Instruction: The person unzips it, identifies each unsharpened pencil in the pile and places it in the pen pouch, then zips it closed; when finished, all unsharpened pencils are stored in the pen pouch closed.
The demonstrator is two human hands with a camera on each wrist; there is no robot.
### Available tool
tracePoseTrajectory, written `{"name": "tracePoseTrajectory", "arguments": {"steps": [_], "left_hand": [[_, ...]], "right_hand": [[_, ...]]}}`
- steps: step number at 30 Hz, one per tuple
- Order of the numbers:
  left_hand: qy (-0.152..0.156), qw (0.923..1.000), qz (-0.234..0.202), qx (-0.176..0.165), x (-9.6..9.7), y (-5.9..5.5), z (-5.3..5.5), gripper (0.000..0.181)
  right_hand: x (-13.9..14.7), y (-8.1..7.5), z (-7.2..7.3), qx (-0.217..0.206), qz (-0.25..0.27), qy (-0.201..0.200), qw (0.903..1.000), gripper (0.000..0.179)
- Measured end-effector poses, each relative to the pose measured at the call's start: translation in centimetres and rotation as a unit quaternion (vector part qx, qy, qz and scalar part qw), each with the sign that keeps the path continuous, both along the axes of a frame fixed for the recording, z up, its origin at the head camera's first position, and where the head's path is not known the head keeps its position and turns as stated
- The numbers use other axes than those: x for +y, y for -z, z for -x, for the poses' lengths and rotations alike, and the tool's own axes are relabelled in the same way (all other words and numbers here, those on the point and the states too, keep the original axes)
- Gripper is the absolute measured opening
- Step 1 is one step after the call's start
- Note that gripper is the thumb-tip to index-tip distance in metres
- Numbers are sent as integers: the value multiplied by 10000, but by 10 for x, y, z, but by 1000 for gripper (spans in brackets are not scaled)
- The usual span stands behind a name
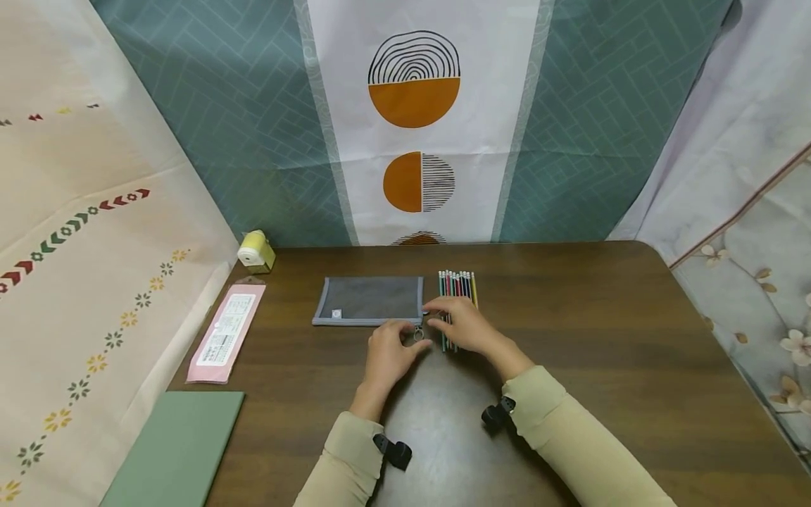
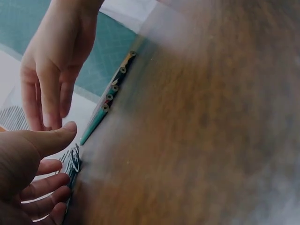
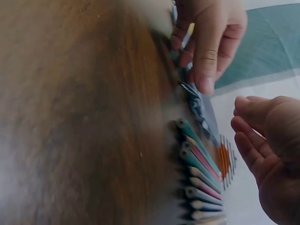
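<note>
Fingers of the left hand (image 1: pixel 385 354): loosely bent, thumb parted from them, gripping nothing; whether a tip grazes cloth, I cannot tell.
Fingers of the right hand (image 1: pixel 467 326): slack and reaching toward frame centre, thumb apart, nothing held; this hand lies over part of the pencils (image 1: pixel 457 284).
Zipper ring (image 1: pixel 419 334): at centre frame, in the gap between left thumb and forefinger, unpinched; small and probably slick, best caught between two fingertips.
Grey pouch (image 1: pixel 374 299): flat on the table (image 1: pixel 602 338), just above and left of centre frame. It looks light and limp, its bound edges somewhat firmer — the lower right corner, beside the ring, seems the surest hold.
Pencils, handling: in a row just right of the pouch; light, stiff, smooth, apt to roll or fan out — better gathered round the middle than by the ends. Points may snap if knocked.
Pink packet (image 1: pixel 227 334): left of frame, white label upward.
Green board (image 1: pixel 180 447): lower left.
Yellow-and-white object (image 1: pixel 256 251): table's far left corner, upper left of the frame.
Teal backdrop (image 1: pixel 241 120): across the top.
</note>
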State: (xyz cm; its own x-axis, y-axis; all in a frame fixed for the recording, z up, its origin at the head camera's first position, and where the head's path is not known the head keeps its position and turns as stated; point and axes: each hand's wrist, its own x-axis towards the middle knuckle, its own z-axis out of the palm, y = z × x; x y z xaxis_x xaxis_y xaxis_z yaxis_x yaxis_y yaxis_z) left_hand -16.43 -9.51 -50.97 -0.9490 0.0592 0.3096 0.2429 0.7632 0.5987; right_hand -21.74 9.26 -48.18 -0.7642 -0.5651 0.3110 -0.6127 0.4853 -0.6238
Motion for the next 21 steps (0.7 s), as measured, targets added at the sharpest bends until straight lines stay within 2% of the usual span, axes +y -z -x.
{"name": "tracePoseTrajectory", "arguments": {"steps": [7, 11, 15, 21], "left_hand": [[1, 9999, 128, -5, 0, 0, 4, 38], [-73, 9999, 142, -11, 1, 2, 5, 35], [-174, 9998, 98, 68, 2, 4, 5, 28], [-299, 9995, 7, 113, 3, 3, 6, 7]], "right_hand": [[-12, 3, 9, 53, -452, -191, 9988, 25], [-17, 5, 12, -110, -656, -279, 9974, 25], [-21, 8, 14, -275, -815, -282, 9959, 23], [-22, 8, 17, -182, -968, -304, 9947, 20]]}}
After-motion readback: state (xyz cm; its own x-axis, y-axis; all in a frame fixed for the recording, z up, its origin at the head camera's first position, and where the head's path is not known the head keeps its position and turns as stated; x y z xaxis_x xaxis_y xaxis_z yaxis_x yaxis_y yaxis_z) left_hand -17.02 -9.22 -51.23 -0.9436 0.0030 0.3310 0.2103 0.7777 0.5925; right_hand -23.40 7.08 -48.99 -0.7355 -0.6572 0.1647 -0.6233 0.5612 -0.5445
